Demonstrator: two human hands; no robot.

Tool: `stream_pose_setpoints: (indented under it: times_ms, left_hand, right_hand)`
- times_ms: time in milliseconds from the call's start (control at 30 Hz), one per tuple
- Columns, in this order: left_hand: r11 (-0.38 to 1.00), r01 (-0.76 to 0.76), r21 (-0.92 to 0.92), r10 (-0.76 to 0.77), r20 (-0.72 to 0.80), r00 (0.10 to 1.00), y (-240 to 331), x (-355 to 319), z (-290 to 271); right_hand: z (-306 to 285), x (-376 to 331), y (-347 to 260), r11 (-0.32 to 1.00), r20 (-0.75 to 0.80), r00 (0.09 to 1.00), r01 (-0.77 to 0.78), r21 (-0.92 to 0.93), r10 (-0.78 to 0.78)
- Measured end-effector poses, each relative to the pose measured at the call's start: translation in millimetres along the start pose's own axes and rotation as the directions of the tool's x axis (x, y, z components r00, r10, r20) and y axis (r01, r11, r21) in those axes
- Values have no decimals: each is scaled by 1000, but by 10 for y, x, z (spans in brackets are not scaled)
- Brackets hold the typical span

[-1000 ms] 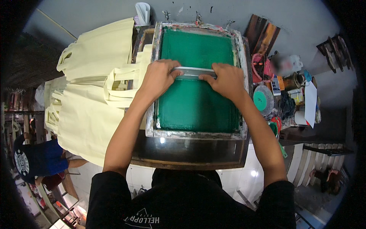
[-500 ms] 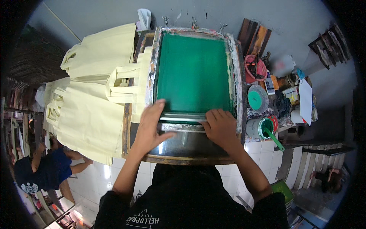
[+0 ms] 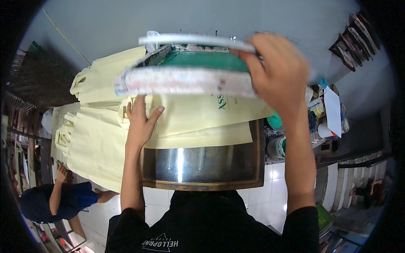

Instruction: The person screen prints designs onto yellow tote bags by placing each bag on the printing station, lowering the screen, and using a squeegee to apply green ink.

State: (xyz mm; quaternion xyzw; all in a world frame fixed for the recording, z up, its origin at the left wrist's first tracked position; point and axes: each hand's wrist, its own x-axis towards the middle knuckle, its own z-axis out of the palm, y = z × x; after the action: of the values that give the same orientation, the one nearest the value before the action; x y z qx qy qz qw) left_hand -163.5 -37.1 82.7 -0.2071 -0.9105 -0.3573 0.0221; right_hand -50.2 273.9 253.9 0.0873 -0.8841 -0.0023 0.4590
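The screen-printing frame [image 3: 181,82] is tilted up, its near edge raised and blurred. Green ink coats the mesh [image 3: 206,60] inside it. My right hand [image 3: 280,69] is closed at the frame's right corner, holding a pale squeegee [image 3: 190,40] that spans above the frame; whether it also grips the frame is unclear. Beneath, a cream cloth bag [image 3: 194,111] with green print lies on the glass-topped table [image 3: 206,166]. My left hand [image 3: 141,124] is open, thumb apart, at the bag's left side, its fingertips by the frame's lower edge.
Stacked cream bags [image 3: 95,135] lie on the left. At right are an ink bucket [image 3: 276,147], cluttered jars and a white sheet [image 3: 332,109]. Another person [image 3: 59,200] is at lower left, a further one [image 3: 371,192] at far right. Dark frames [image 3: 354,40] hang on the wall.
The screen frame has swung up from lying flat, uncovering the printed bag. My right hand rose with the squeegee; my left hand moved left and down, off the frame area onto the bag's side.
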Motion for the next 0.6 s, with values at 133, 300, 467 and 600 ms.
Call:
stream_pose_setpoints:
  times_ms: [133,300,467,600]
  left_hand:
    - [956,-79,284,68,49,996,-714,178,384]
    - [921,12,388,-116,246,962,-437,371,322]
    - [975,222,-27,-211,211,954,-611,495,56]
    - [904,298,306,-292,-64,954,-1310,491,-940]
  right_hand:
    - [-22,594,183,990,102,985,-141,12,139]
    - [-68,995,318,978,99,973,-206,-11,206]
    - [24,1223,525,978,112,972,-208,-12,208]
    - [34,1298,627,975,138,965,-223,-22,224]
